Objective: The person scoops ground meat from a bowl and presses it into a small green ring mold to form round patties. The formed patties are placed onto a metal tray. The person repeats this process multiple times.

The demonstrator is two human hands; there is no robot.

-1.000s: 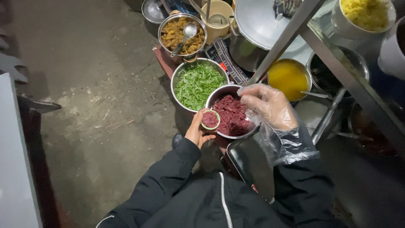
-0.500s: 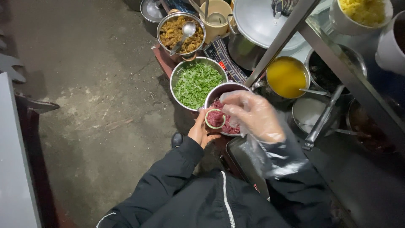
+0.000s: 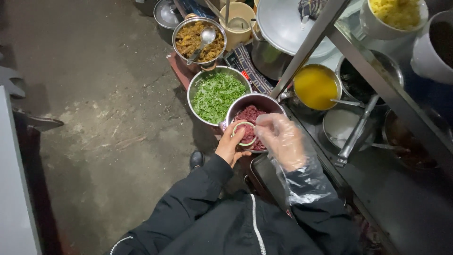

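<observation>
My left hand (image 3: 230,146) holds a small round green-rimmed cup (image 3: 244,133) filled with red minced meat, just over the near edge of a metal bowl of the same red meat (image 3: 252,113). My right hand (image 3: 281,140), inside a clear plastic glove, is right beside the cup, its fingertips pinched at the cup's right rim. A metal bowl of chopped green herbs (image 3: 216,93) sits touching the meat bowl on its left.
A bowl of brown cooked food with a ladle (image 3: 198,40) stands farther back. A pot of yellow liquid (image 3: 315,86), a large metal lid (image 3: 283,23), other pots and a slanted metal bar (image 3: 306,45) fill the right. Bare concrete floor (image 3: 94,118) lies left.
My gloved right hand has come down from above the meat bowl to the cup's rim. The cup in my left hand has stayed at the bowl's near edge.
</observation>
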